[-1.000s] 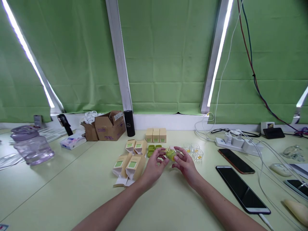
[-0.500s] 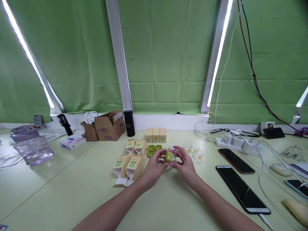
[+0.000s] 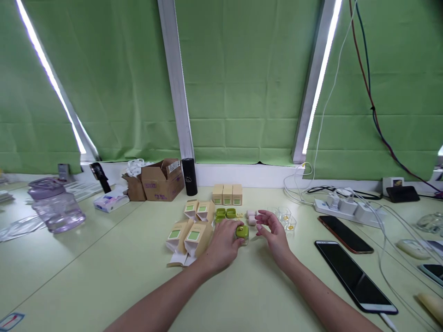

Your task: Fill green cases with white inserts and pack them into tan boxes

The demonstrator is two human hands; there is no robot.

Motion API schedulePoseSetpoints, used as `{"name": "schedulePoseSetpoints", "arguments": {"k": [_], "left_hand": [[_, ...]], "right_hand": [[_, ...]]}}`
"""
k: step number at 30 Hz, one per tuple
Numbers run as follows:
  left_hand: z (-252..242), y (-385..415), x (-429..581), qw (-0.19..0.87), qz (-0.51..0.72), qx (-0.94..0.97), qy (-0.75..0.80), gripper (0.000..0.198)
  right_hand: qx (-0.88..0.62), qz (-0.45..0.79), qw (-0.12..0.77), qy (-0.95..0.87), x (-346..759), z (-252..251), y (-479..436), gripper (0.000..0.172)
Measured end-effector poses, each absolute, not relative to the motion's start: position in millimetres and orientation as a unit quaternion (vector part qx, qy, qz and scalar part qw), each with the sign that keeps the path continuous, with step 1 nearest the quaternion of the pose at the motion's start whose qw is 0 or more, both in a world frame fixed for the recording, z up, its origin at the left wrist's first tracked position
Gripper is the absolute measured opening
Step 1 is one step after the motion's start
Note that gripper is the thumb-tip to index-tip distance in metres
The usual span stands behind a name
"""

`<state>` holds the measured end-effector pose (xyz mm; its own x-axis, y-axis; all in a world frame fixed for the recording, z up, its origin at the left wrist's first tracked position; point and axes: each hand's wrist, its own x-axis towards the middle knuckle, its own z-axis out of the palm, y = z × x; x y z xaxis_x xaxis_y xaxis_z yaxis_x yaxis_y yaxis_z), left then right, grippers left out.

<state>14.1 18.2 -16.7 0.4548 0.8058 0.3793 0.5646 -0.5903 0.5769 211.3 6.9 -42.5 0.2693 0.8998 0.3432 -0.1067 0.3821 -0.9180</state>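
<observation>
My left hand [image 3: 224,243] grips a small clear jar with a green lid [image 3: 242,232] by its side, low over the table or resting on it. Just to the right, my right hand [image 3: 276,238] is apart from the jar, its fingers loosely spread and holding nothing visible. Behind the left hand lie several green square lids [image 3: 230,212]. Pale pinkish-white pieces [image 3: 251,217] sit beyond the gap between my hands. Several small clear cups with yellow bottoms [image 3: 290,224] stand behind the right hand, partly hidden. Opened tan cartons with green labels [image 3: 196,240] lie left of my left hand.
Three closed tan cartons [image 3: 227,195] stand at the back, near a black cylinder [image 3: 189,177] and a cardboard box [image 3: 162,184]. A purple water jug [image 3: 57,207] is far left. Phones [image 3: 355,274], cables and a power strip [image 3: 349,211] occupy the right side.
Both hands were on the green-lidded jar. The right hand has let go and moved right; the left hand has lowered the jar toward the table. The view has turned slightly left.
</observation>
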Motion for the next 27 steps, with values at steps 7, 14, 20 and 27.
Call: {"name": "schedulePoseSetpoints", "arguments": {"k": [7,14,20,27], "left_hand": [[-15.3,15.7,15.1,0.152,0.275,0.857,0.407,0.037],[-8.4,9.8,15.1,0.117,0.259,0.856,0.432,0.049],[35.3,22.3,-5.9,-0.042,0.225,0.837,0.498,0.040],[50.7,14.8,-50.3,-0.202,0.099,0.798,0.559,0.030]], "right_hand": [[-0.423,0.368,0.677,-0.477,210.7,-43.0,5.9,0.048],[-0.431,0.373,0.672,-0.473,212.3,-46.0,7.4,0.049],[-0.446,0.361,0.676,-0.463,215.1,-45.4,7.1,0.047],[-0.461,0.351,0.668,-0.467,213.0,-44.3,5.9,0.047]]}}
